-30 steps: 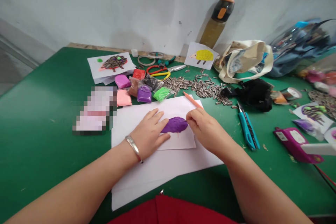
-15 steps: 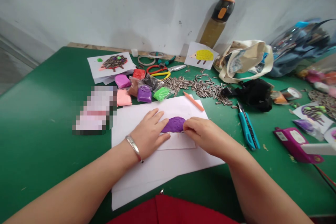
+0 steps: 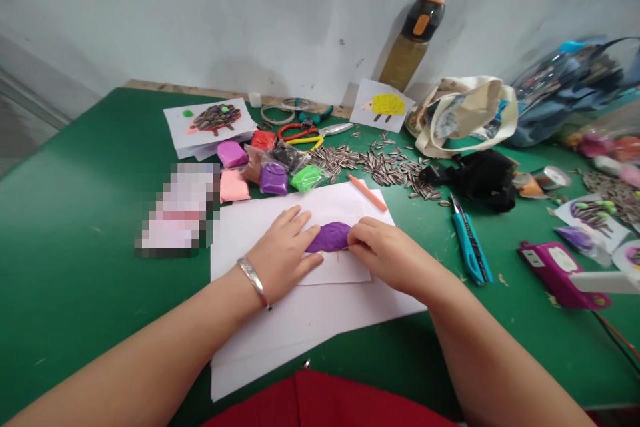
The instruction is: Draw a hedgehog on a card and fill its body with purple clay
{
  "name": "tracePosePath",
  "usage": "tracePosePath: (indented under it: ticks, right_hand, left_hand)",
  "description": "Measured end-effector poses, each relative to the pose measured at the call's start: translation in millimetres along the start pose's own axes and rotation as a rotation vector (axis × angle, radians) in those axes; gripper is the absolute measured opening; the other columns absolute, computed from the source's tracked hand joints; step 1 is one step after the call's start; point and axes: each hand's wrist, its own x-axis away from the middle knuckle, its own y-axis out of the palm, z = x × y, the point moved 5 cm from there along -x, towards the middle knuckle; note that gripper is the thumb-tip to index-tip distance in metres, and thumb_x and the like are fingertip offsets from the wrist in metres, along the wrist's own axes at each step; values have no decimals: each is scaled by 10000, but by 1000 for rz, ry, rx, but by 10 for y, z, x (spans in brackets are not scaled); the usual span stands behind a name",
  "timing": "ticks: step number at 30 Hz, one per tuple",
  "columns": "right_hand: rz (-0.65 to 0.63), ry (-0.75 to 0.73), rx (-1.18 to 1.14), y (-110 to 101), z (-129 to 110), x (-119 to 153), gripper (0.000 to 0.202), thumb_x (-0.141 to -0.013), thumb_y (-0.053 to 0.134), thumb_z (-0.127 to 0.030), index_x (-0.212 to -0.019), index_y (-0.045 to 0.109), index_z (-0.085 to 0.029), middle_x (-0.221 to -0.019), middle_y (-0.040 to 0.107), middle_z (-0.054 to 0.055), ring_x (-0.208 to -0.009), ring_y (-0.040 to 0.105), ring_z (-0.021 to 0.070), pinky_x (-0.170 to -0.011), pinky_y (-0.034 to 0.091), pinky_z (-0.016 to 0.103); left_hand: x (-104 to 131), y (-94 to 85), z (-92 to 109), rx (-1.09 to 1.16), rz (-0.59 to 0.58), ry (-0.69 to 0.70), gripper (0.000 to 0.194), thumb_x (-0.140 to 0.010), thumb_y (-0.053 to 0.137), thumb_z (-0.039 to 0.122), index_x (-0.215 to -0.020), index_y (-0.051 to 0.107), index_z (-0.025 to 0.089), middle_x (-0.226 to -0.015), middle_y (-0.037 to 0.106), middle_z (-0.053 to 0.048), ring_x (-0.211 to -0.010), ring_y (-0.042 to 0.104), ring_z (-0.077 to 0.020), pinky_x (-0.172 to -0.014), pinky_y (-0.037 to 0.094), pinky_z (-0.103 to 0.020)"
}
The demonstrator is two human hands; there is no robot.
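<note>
A flattened purple lump of modelling clay (image 3: pixel 329 237) lies on a small white card (image 3: pixel 345 272), over short orange lines drawn below it. My left hand (image 3: pixel 285 247) rests flat on the card with its fingers spread, the fingertips at the clay's left end. My right hand (image 3: pixel 383 247) is closed, thumb and fingers pinched at the clay's right edge; the fingertips partly hide that edge. Under the card are larger white paper sheets (image 3: pixel 280 340). An orange pen (image 3: pixel 367 193) lies on the paper behind my right hand.
Packets of coloured clay (image 3: pixel 273 178), scissors (image 3: pixel 320 137) and scattered sunflower seeds (image 3: pixel 385 163) lie beyond the paper. At right are a teal utility knife (image 3: pixel 469 243), a black pouch (image 3: pixel 487 180) and a magenta device (image 3: pixel 563 273). A hedgehog drawing (image 3: pixel 384 107) leans near a bottle (image 3: pixel 413 43).
Both hands stay at the two ends of the purple clay, with the right fingers shifting only slightly along its edge. The whole view has moved a little.
</note>
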Motion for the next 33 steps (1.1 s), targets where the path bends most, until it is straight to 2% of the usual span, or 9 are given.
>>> tracePosePath:
  ticks: [4,11,17,24,33]
  right_hand:
    - [-11,-19,-9,11,-14,0,169,-915,476,-142,-797,586,-194,-801,560,4,-749,518,132,-668,349,252]
    - [5,40,-17,-20,38,-22,186,-896,469,-120,-740,553,-176,-779,559,4,-710,502,123,-638,332,250]
    - [37,-3,-60,-33,-15,0,153,-893,497,-134,-777,580,-189,-775,555,-8,-691,493,116,-626,329,242]
    - [59,-61,121,80,-99,-21,182,-926,465,-153,-774,564,-174,-765,538,22,-722,497,143,-633,319,260]
    - [105,-40,63,-17,-65,18,170,-929,470,-159,-799,579,-180,-783,551,11,-716,503,130,-637,326,252]
  left_hand:
    - [-1,-3,0,22,6,-4,427,-887,589,340,-1215,612,66,-1314,536,-218,-1294,411,-393,-1073,370,-557]
    - [-1,-7,-2,9,12,-2,430,-891,580,359,-1218,609,82,-1319,541,-207,-1297,411,-389,-1062,384,-565]
    - [-4,-6,2,-3,8,-2,428,-890,582,355,-1216,609,79,-1313,544,-207,-1291,416,-390,-1057,389,-563]
    - [-2,-16,6,-2,-1,-5,425,-883,592,346,-1212,610,77,-1300,550,-205,-1289,419,-386,-1068,380,-546]
    - [5,-13,1,33,9,-11,425,-885,591,346,-1215,607,79,-1312,546,-210,-1298,414,-390,-1070,370,-567]
